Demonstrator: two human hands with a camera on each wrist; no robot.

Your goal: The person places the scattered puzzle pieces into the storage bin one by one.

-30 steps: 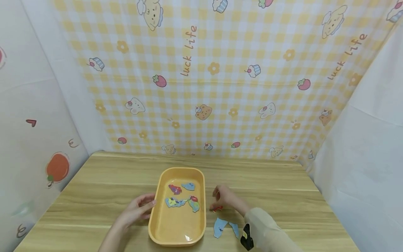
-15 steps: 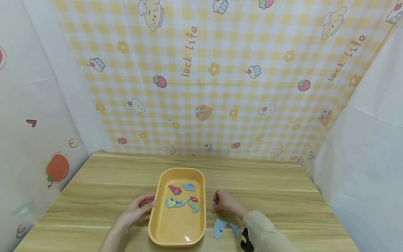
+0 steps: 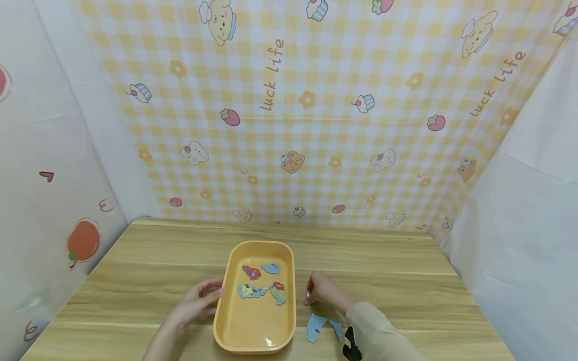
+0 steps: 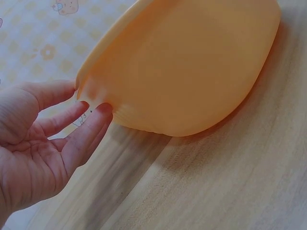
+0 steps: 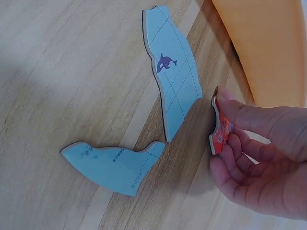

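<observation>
A yellow-orange plastic tray [image 3: 254,331] stands on the table with several map puzzle pieces [image 3: 253,291] inside. My left hand [image 3: 196,303] holds its left side, the thumb at the rim and the fingers against the outer wall; the left wrist view shows this tray wall [image 4: 192,72] up close. To the right of the tray, my right hand [image 3: 326,291] pinches a small red puzzle piece [image 5: 221,127] between thumb and fingers, tilted on edge. Two light blue puzzle pieces lie flat near that hand: a larger one [image 5: 170,67] with a purple orca and a smaller one [image 5: 112,167].
The wood-grain table [image 3: 388,260] extends around the tray. Behind it hangs a yellow checked cloth [image 3: 293,125] with cartoon prints, and white cloths [image 3: 519,200] close off both sides. A black bow [image 3: 352,345] sits on the right sleeve.
My right hand has closed on the red puzzle piece and tilted it up from the table, moving slightly. The left hand and the tray stay in place.
</observation>
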